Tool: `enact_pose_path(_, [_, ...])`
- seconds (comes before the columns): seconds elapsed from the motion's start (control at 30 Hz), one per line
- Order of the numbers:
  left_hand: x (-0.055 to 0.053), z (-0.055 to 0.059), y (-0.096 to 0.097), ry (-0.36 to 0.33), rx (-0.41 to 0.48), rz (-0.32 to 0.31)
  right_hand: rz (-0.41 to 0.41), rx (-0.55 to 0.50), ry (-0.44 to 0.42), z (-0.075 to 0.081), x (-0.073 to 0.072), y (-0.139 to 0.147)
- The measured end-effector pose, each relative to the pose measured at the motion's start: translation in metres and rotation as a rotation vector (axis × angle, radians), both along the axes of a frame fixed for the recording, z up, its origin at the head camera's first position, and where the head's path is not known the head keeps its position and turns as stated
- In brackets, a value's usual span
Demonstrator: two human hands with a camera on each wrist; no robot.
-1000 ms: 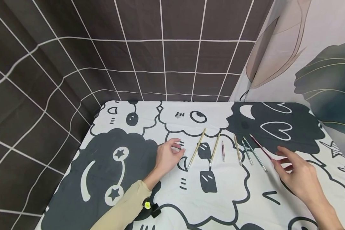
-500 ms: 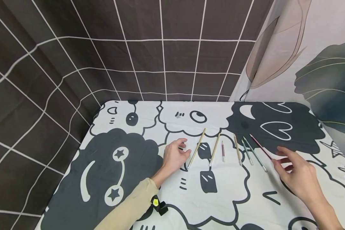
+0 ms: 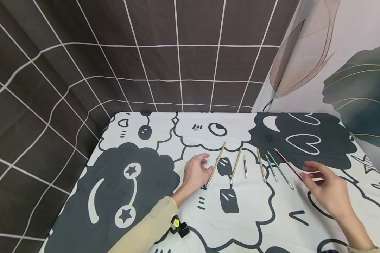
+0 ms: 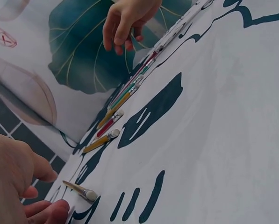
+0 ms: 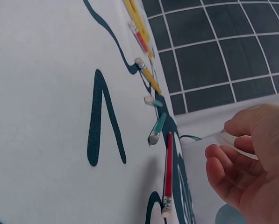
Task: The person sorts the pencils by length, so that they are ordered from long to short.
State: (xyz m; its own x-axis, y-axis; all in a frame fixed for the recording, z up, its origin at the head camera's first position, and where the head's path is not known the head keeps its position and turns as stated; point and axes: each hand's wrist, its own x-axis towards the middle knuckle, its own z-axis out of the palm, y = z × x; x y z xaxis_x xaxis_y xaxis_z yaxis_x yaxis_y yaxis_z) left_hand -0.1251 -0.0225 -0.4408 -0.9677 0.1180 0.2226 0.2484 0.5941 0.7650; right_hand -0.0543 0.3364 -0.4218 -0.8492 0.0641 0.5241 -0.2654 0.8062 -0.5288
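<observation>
Several pencils lie in a spread row on the cloth. Leftmost is a long yellow pencil (image 3: pixel 216 165), its eraser end toward the person. My left hand (image 3: pixel 196 173) is right beside it, thumb and fingers apart; in the left wrist view that pencil's eraser end (image 4: pixel 89 194) shows just past the fingertips. To its right come another yellow pencil (image 3: pixel 235 166), a short red pencil (image 3: pixel 245 167), a third yellow pencil (image 3: pixel 261 165), a short green one (image 3: pixel 272 168) and a longer green one (image 3: pixel 280 171). My right hand (image 3: pixel 327 188), fingers loosely bent, hovers near the long red pencil (image 5: pixel 168 170) without holding it.
A white cloth (image 3: pixel 247 225) with black cartoon drawings covers the table. Dark grid-patterned fabric (image 3: pixel 158 63) hangs behind and to the left, and a leaf-print curtain (image 3: pixel 364 88) on the right. A black device (image 3: pixel 179 227) is strapped at the left wrist.
My left hand has moved to the right, up to the leftmost yellow pencil. My right hand stays almost in place by the red pencil, and the pencils have not moved.
</observation>
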Motion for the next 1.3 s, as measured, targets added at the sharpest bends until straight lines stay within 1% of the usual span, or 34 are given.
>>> enact_pose_path(0.23, [-0.001, -0.002, 0.003, -0.017, -0.008, -0.010, -0.050, -0.036, -0.072, -0.004, -0.003, 0.007])
enact_pose_path(0.43, [-0.002, -0.003, 0.005, -0.027, -0.014, -0.009, -0.050, -0.039, -0.068, -0.006, -0.006, 0.006])
enact_pose_path(0.63, [-0.001, -0.006, 0.006, -0.034, 0.001, -0.020, -0.045, -0.040, -0.061, -0.008, -0.009, 0.007])
enact_pose_path(0.8, [0.001, -0.008, 0.008, -0.002, 0.006, -0.026, -0.041, -0.033, -0.068, -0.011, -0.012, 0.008])
enact_pose_path(0.93, [0.001, -0.011, 0.010, 0.039, -0.002, -0.031, -0.043, -0.026, -0.073, -0.014, -0.014, 0.010])
enact_pose_path(1.1, [0.002, -0.014, 0.012, 0.067, -0.052, -0.026, -0.050, -0.017, -0.079, -0.017, -0.016, 0.011])
enact_pose_path(1.3, [0.003, -0.015, 0.014, 0.072, -0.114, -0.020, -0.063, -0.006, -0.079, -0.022, -0.018, 0.012])
